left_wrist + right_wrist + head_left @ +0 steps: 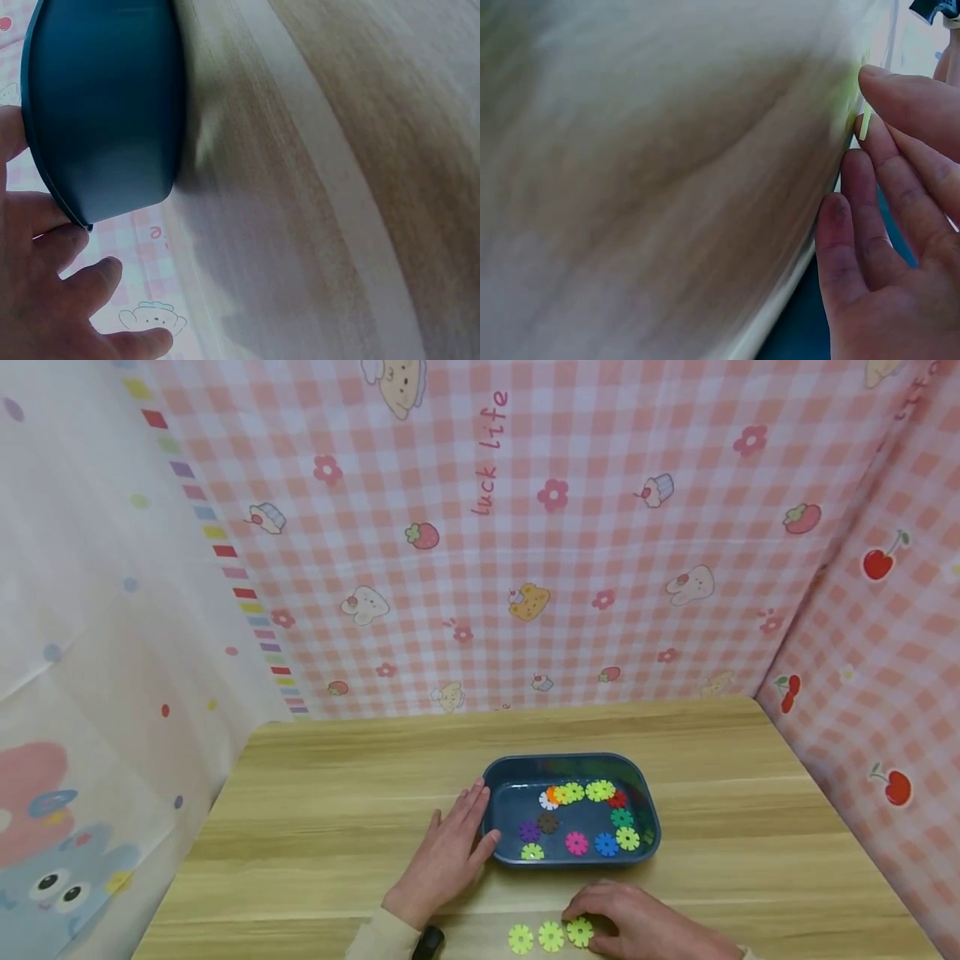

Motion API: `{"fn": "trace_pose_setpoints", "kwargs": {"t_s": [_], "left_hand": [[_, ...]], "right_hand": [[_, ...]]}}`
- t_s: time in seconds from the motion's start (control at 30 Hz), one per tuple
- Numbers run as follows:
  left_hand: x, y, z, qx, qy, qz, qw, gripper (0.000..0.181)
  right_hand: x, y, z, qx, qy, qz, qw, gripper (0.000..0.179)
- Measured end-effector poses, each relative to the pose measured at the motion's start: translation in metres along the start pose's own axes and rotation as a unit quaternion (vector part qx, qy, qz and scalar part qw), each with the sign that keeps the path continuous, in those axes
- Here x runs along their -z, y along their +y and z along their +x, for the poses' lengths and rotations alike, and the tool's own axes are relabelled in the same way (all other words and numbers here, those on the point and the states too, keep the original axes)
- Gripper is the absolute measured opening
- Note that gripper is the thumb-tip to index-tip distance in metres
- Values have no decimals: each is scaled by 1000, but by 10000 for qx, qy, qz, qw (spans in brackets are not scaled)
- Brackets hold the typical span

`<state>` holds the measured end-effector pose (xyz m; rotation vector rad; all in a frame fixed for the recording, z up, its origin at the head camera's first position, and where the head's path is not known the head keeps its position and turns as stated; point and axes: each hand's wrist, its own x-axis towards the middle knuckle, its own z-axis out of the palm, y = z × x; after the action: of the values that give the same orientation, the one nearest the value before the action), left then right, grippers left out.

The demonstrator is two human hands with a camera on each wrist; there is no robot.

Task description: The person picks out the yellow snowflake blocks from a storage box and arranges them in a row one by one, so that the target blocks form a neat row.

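A dark blue tray point(571, 860) stands on the table with several toothed plastic discs in it. At its left rim lies my left hand point(444, 852), fingers extended and thumb touching the front left corner. The left wrist view shows that hand point(52, 277) against the rim of the tray point(112, 112). In front of the tray, my right hand point(648, 922) pinches a yellow-green disc point(580, 932) between thumb and fingers. That disc point(865, 124) appears edge-on in the right wrist view. Left of it lie two matching discs, one in the middle point(551, 936) and one leftmost point(521, 938).
Inside the tray are a pink disc point(577, 843), a blue disc point(606, 844), a purple disc point(529, 832) and others. The wood-grain table point(337, 793) meets a checked cloth wall point(450, 568) behind. Other cloths hang at left and right.
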<state>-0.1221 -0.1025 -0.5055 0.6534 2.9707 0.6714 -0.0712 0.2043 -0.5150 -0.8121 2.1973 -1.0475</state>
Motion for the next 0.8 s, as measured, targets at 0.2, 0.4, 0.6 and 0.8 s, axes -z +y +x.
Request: {"fn": "trace_pose_setpoints", "kwargs": {"t_s": [0.2,0.4,0.6,0.8], "left_hand": [[1,1,-1,-91,22,-9,10000,64],[-1,2,0,-98,27,-42,9999,64],[-2,1,-1,-98,36,-41,9999,64],[-1,-1,0,-106,106,-64,9999,64]], "right_hand": [[1,-2,-3,-40,-43,74,10000,30],[4,-6,-4,56,-105,-55,9999,29],[15,-23,-4,332,-245,-307,9987,29],[33,-46,-2,1545,387,-1570,9747,27]]}}
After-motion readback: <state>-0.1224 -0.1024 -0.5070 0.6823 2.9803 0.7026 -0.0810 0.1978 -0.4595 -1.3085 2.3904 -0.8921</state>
